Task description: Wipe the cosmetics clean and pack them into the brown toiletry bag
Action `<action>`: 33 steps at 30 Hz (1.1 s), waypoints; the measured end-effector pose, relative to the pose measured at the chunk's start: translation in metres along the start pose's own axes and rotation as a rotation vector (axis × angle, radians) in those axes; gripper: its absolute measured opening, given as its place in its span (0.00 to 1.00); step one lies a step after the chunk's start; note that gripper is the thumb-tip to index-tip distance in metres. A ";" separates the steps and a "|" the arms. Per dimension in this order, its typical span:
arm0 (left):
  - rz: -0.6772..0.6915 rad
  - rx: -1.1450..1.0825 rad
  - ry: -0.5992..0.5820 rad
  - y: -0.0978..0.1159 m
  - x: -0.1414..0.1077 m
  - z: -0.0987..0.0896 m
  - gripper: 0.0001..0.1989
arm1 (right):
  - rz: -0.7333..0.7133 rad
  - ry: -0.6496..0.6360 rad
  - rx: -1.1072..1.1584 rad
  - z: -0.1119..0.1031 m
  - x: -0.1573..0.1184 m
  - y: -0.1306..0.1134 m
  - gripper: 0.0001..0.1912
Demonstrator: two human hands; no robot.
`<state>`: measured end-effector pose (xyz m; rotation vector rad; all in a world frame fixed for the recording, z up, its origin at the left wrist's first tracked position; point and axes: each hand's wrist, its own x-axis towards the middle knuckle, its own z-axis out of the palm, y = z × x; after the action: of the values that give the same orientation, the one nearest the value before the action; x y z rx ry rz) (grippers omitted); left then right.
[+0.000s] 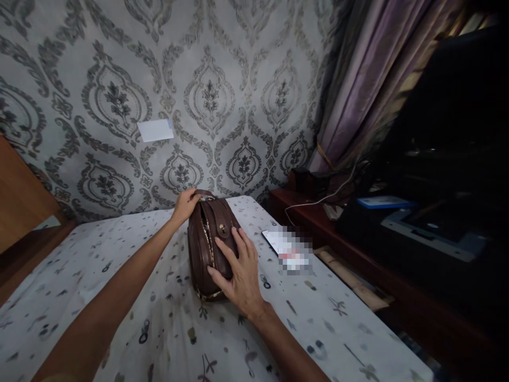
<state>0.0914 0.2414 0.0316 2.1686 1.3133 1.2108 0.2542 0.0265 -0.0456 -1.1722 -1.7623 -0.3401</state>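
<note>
A dark brown leather handbag stands on the patterned bed sheet. Its gold-toothed zipper is partly parted along the top and curves round the near end. My left hand is closed at the far end, with its fingers on the bag's carrying handle. Across the near right side of the bag lies my right hand, fingers spread and touching the leather below a flap with a metal clasp. What is inside the bag cannot be made out.
Right of the bag lies a phone with a lit, partly blurred screen. A dark red wooden ledge with a white cable runs along the right. Patterned wallpaper rises behind; a wooden board stands at left.
</note>
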 end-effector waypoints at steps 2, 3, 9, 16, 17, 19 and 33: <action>-0.007 -0.032 -0.035 0.000 0.003 -0.002 0.11 | 0.003 0.000 0.000 0.000 0.000 0.000 0.28; -0.015 -0.047 -0.057 0.001 0.005 -0.002 0.11 | 0.005 0.000 -0.001 0.000 0.000 -0.001 0.28; -0.054 -0.105 -0.221 0.012 0.031 0.005 0.10 | 0.006 0.006 -0.011 -0.001 0.000 -0.002 0.27; -0.107 -0.053 -0.278 0.016 0.051 0.028 0.11 | -0.010 0.008 -0.048 -0.001 0.000 -0.001 0.28; -0.105 -0.051 -0.265 0.015 0.052 0.031 0.10 | -0.013 0.009 -0.045 -0.001 0.000 -0.001 0.28; -0.091 -0.053 -0.244 0.014 0.051 0.035 0.09 | -0.020 0.017 -0.036 -0.001 0.000 0.000 0.28; 0.023 -0.031 -0.121 0.023 0.042 0.033 0.06 | -0.015 0.024 -0.027 -0.001 0.000 -0.001 0.28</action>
<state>0.1396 0.2696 0.0485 2.2040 1.2156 1.0819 0.2542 0.0255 -0.0446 -1.1702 -1.7517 -0.3869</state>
